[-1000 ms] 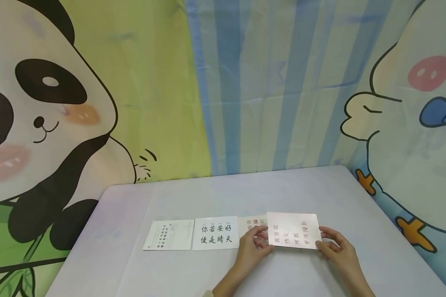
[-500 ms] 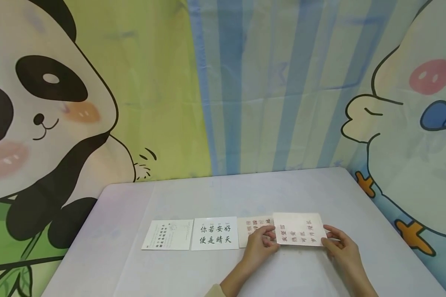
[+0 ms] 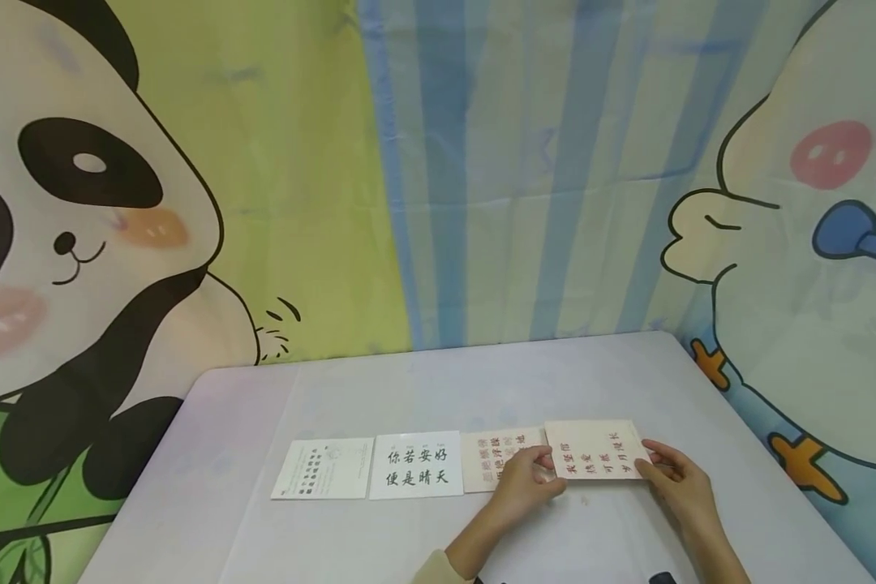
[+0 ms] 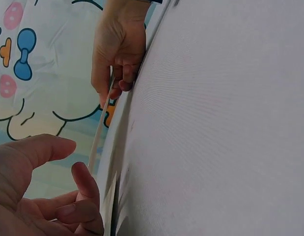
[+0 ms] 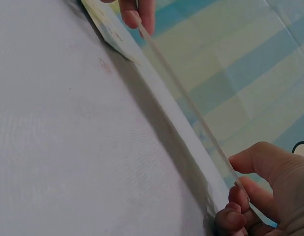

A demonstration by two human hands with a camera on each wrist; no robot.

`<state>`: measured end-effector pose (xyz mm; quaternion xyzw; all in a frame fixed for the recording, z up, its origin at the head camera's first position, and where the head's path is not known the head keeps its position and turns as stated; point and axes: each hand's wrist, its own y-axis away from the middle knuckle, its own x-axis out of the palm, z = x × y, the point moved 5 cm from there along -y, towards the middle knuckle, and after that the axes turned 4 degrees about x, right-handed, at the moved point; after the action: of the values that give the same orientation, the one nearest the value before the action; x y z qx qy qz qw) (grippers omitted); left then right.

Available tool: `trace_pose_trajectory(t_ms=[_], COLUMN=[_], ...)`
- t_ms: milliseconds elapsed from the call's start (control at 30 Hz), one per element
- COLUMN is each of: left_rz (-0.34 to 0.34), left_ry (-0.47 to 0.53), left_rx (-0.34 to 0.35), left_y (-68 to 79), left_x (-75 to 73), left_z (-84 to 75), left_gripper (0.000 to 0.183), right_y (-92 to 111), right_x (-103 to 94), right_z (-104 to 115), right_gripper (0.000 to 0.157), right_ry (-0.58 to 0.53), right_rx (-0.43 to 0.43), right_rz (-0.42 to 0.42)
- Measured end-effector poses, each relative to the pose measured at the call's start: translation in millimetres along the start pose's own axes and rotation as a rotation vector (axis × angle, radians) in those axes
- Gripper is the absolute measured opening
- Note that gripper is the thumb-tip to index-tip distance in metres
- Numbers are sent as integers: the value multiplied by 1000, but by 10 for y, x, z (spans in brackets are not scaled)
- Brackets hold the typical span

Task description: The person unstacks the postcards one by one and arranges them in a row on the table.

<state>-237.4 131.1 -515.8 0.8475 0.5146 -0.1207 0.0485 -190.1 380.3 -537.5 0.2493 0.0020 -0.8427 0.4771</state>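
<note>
Both hands hold a cream card printed with dark Chinese characters, at the right end of a row of cards. My left hand pinches its left edge near the lower corner, and my right hand grips its right edge. Seen edge-on in the right wrist view, the card is raised off the table, above its shadow. Partly behind the left hand lies a cream card with red characters, its right edge close to the held card. In the left wrist view the right hand shows at the far end.
Left of these, a white card with large black characters and a cream card with small print lie on the pale table. A curtain with cartoon figures rises behind the table. A small dark object shows at the bottom edge.
Both hands have carried the cream card to the right. More of the red-lettered card beside it shows now. The other cards keep their order.
</note>
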Motion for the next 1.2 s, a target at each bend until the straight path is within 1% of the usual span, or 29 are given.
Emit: trace_pose_trajectory(t_ms=[67,200,300,367,433,633,767,900,967,1067,1200], left_rz=[-6,-7,-5,-3,0,8,5,-2,-1,11,17], left_ry=[-8,1,4,12,13,-3,11,19,19,21,11], left_rx=[-30,-93,-128,-146,-155,-158,-151,-108,-75,-24,31], left_y=[9,33,48,54,57,69,90,109,110,106,95], left_x=[-8,-9,-5,-2,0,4,8,10,7,-20,-114], left_z=[26,81,111,126,135,119,110,111,107,82,33], left_gripper=[55,54,54,53,53,53,52,47,45,44,44], right_y=[3,27,52,69,84,100,99,112,109,90,52], right_x=[27,74,101,118,130,143,145,133,117,73,-2], right_z=[7,21,15,7,-2,-7,-33,-46,-50,-50,-42], right_gripper=[58,52,47,45,43,38,38,35,32,29,29], right_ry=[-1,-1,4,27,60,114,129,149,144,106,40], right_rx=[-14,-34,-26,-24,-18,-59,-63,-66,-68,-66,-48], right_rz=[-12,-47,-68,-82,-106,-167,-170,-168,-175,-189,-205])
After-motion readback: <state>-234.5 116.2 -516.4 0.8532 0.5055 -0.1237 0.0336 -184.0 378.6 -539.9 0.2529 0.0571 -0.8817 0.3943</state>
